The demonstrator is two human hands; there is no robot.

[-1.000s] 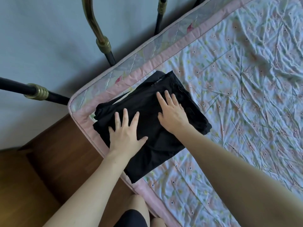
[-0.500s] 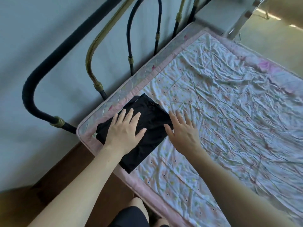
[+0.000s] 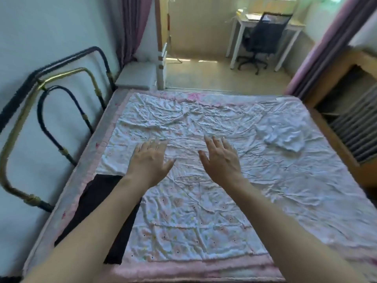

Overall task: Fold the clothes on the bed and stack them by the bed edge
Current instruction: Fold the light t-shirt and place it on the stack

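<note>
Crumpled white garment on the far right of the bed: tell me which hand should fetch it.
Right. The right hand hovers open nearer the crumpled white garment; the left hand lies farther away.

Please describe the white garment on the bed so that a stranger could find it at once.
Look at the bed, toward its far right corner. There the white garment lies crumpled in a heap. It is plain white, unlike the flowered sheet, and unfolded, unlike the folded black garment.

Two garments: black one (image 3: 98, 213), white one (image 3: 283, 133)
</note>
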